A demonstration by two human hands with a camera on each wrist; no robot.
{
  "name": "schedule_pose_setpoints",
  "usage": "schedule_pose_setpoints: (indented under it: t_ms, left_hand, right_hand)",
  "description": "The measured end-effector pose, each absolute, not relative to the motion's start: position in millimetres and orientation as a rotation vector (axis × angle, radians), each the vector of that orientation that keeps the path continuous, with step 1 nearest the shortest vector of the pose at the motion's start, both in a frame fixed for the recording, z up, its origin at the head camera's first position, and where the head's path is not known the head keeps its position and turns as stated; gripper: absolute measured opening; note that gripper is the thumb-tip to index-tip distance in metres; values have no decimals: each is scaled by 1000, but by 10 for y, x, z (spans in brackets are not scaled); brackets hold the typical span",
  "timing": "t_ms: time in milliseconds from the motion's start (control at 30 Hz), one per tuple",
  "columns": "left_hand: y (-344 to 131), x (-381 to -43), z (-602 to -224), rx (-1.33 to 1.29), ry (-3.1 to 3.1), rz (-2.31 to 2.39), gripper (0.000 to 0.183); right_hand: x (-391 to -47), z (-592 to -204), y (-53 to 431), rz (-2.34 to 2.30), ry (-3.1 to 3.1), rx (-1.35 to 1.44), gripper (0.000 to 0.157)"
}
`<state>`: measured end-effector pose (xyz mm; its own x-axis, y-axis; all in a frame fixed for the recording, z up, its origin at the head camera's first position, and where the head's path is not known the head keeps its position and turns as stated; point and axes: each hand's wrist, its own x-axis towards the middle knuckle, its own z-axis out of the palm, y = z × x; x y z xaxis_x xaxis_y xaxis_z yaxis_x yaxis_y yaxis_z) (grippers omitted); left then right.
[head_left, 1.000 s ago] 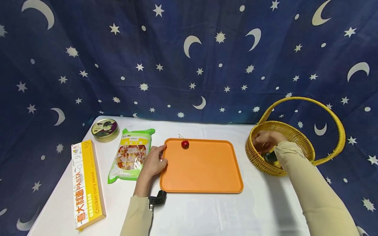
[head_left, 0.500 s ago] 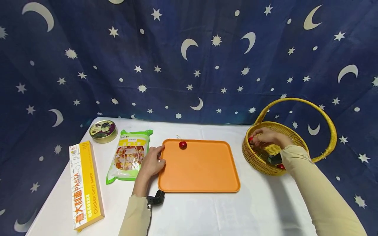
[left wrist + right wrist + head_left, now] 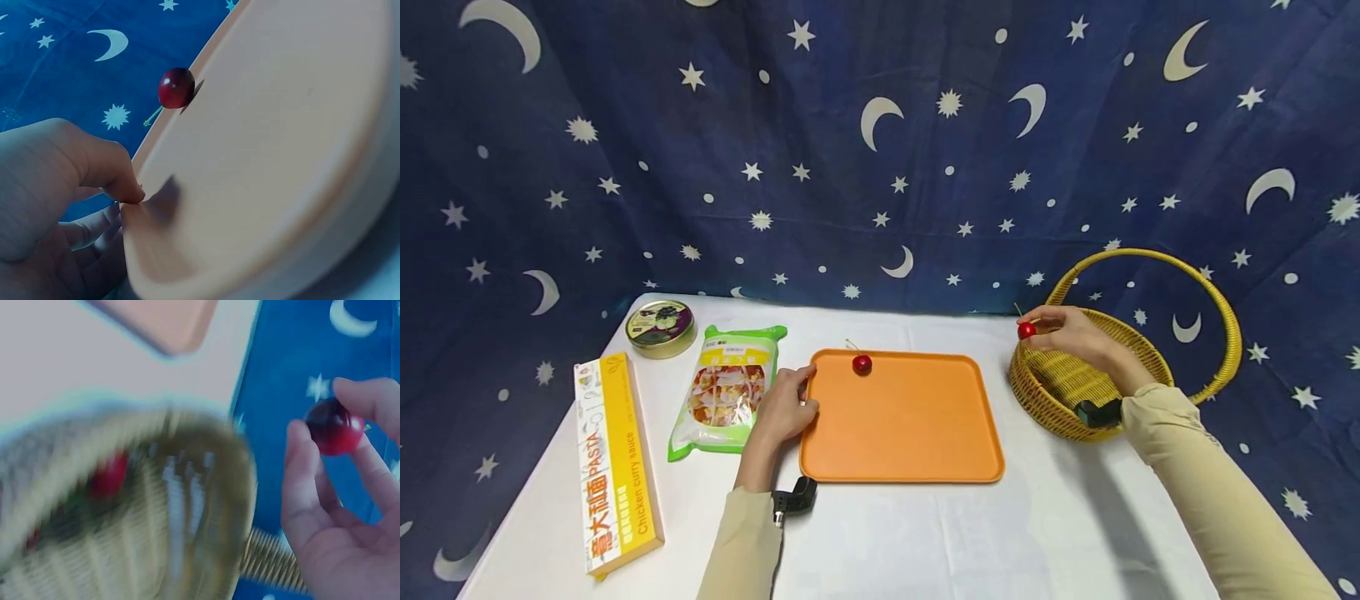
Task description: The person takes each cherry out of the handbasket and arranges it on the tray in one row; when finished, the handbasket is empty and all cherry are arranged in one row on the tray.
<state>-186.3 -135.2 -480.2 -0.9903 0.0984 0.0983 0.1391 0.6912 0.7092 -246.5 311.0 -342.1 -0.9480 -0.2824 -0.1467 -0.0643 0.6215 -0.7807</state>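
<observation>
My right hand (image 3: 1075,335) pinches a red cherry (image 3: 1026,331) by thumb and fingertips, over the left rim of the yellow wicker basket (image 3: 1051,408). In the right wrist view the held cherry (image 3: 335,427) is beside the basket, and another cherry (image 3: 109,475) lies blurred inside it. My left hand (image 3: 784,410) grips the left rim of the orange tray (image 3: 902,425); the left wrist view shows its thumb bent onto the rim. One cherry (image 3: 862,364) with its stem rests at the tray's far edge, near the upper left corner.
Left of the tray lies a green and white food bag (image 3: 730,392). Beyond it are a round tin (image 3: 661,327) and a yellow and white pasta box (image 3: 617,467). The basket's tall handle (image 3: 1221,333) arches up at the right. A dark blue star-patterned cloth (image 3: 820,125) hangs behind the table.
My right hand has come up out of the basket with a cherry and moved left over its rim. The left hand keeps its grip on the tray.
</observation>
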Motion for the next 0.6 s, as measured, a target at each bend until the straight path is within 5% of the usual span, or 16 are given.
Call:
schedule_pose_setpoints:
  t_ms: [300, 600]
  left_hand:
    - [-1365, -1865, -4813, -166, -2848, -1198, 62]
    - [-1344, -1862, -4804, -192, -2811, -1199, 62]
  right_hand:
    - [-2520, -3815, 2075, -1299, 2666, -505, 33]
    - [-2527, -4310, 1285, -1285, 2794, -289, 28]
